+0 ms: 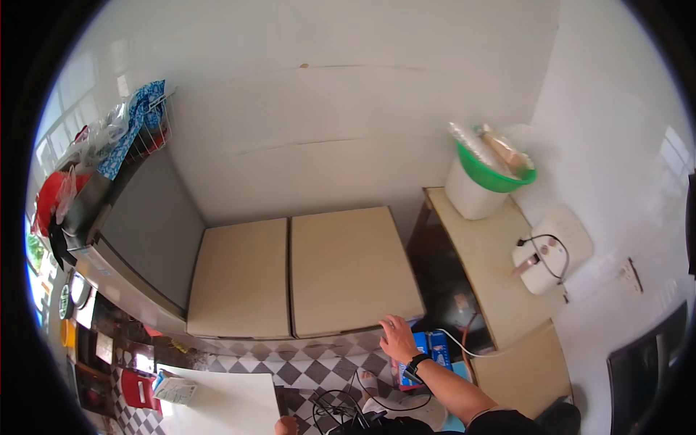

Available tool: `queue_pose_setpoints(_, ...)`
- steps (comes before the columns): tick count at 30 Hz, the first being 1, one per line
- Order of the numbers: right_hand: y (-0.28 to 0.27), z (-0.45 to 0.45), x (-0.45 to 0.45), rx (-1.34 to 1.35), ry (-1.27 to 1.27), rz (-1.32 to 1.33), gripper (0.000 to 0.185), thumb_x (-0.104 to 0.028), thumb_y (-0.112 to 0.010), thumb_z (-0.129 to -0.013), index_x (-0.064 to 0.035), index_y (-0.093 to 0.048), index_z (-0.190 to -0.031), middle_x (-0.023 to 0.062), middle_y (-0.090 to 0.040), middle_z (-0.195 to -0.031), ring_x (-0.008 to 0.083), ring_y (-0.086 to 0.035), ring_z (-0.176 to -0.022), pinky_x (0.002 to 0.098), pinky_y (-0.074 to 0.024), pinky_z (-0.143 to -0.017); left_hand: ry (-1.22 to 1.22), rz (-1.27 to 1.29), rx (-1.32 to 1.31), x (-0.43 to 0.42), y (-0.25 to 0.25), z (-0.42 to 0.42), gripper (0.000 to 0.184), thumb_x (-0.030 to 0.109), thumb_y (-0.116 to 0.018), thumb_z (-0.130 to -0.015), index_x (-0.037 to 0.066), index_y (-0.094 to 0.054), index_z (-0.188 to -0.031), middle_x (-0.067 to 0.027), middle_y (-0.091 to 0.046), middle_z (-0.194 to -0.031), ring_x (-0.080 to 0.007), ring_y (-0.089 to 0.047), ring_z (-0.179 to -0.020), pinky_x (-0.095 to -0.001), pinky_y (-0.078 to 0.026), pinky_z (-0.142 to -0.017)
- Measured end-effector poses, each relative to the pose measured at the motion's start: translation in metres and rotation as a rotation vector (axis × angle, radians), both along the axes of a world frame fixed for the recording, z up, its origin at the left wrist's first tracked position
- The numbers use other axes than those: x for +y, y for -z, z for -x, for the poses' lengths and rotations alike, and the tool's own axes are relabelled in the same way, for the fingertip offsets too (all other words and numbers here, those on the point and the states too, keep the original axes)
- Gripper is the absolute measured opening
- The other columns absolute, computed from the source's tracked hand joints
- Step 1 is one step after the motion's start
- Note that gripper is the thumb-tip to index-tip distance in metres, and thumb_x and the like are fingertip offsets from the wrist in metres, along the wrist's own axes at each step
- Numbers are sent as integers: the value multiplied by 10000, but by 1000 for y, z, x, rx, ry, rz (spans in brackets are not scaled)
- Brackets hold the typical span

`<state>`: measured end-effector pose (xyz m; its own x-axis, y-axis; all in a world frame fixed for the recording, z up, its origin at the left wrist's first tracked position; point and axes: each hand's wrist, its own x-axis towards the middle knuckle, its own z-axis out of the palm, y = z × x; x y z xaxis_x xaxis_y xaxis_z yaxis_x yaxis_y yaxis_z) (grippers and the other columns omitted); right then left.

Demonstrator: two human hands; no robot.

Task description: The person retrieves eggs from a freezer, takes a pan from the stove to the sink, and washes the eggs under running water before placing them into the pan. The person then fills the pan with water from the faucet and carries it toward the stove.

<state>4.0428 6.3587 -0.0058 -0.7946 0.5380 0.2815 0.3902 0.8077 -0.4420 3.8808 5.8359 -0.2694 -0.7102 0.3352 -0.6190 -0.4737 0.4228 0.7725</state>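
Note:
My right hand (397,339), with a dark watch on the wrist, reaches to the front right corner of a tan-topped low cabinet (355,275). Its fingers are stretched out and apart, with nothing seen in them. Whether the fingertips touch the cabinet I cannot tell. Just beside and below this hand are blue boxes (438,349) with printing. At the bottom edge, a small part of what looks like my left hand (286,425) shows beside the white table (225,395); its fingers are hidden. Black cables (333,409) loop near my body.
On the right, a counter (482,254) carries a white bucket (467,190) with a green basin (493,172) and a white appliance (544,257). A grey refrigerator (156,232) stands left, bags on top. A dark monitor (649,370) is at lower right. The floor (312,370) is checkered.

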Motion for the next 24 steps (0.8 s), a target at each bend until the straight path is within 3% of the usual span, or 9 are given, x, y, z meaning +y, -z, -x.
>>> queue_pose_setpoints(1,2,13,6,7,-21,27,510,-122,-727,-782,-31,-609,-1270,198,-527,-1360,399,-493,-1283,499,-419,-1090,-29,33,-164,-4,-24,-9,298,209,-468,-1049,18,-684,-1125,-138,-686,-961,-237,-645,-848,-412,-547,-706)
queue_pose_setpoints(3,0,37,18,14,-84,-60,534,-93,-699,-765,-21,-611,-1287,213,-529,-1370,399,-483,-1315,508,-408,-1103,267,316,163,-10,-54,-26,267,215,-507,-1035,21,-690,-1025,-131,-682,-894,-231,-626,-775,-420,-515,-647)
queue_pose_setpoints(7,15,63,37,-59,-218,-55,578,-86,-699,-756,-17,-596,-1320,210,-496,-1412,390,-441,-1357,506,-363,-1145,226,599,175,-17,-68,-34,253,194,-550,-997,38,-688,-855,-118,-649,-729,-227,-569,-590,-422,-440,-516)
queue_pose_setpoints(11,2,79,44,-99,-259,-15,594,-65,-685,-752,-22,-589,-1336,202,-484,-1418,396,-427,-1356,515,-347,-1150,-217,248,-87,-29,-63,-42,186,124,-566,-979,12,-705,-927,-79,-664,-770,-178,-564,-590,-350,-441,-486)
queue_pose_setpoints(15,8,90,46,-114,-253,-74,615,-34,-655,-745,-50,-587,-1356,198,-490,-1406,393,-441,-1334,524,-365,-1130,-242,316,-175,-12,-70,-21,149,116,-612,-970,0,-702,-993,-63,-663,-767,-179,-563,-581,-328,-449,-473)
queue_pose_setpoints(17,8,91,41,-131,-238,-93,619,-31,-648,-746,-60,-589,-1361,197,-500,-1400,389,-452,-1324,523,-372,-1124,-65,358,-90,-7,-47,5,202,231,-704,-934,38,-686,-994,-90,-670,-865,-215,-619,-749,-389,-519,-604)
queue_pose_setpoints(18,8,91,40,-151,-241,-115,620,-39,-651,-746,-65,-591,-1362,195,-515,-1390,386,-465,-1311,521,-379,-1117,-285,259,-101,12,-58,16,143,94,-621,-932,-29,-691,-912,-109,-663,-669,-194,-642,-530,-326,-529,-470)
queue_pose_setpoints(19,5,94,42,-171,-247,-142,621,-46,-653,-746,-71,-593,-1364,192,-531,-1381,384,-478,-1299,519,-386,-1111,-211,260,-28,23,-56,36,124,67,-609,-922,-27,-689,-934,-97,-656,-661,-190,-620,-500,-320,-509,-440)
queue_pose_setpoints(24,6,103,35,-272,-229,-258,726,-100,-731,-680,-84,-586,-1391,197,-536,-1395,387,-473,-1313,519,-381,-1121,-109,-60,131,126,-149,148,197,143,-612,-963,-22,-702,-905,-84,-677,-704,-151,-645,-599,-279,-516,-528)
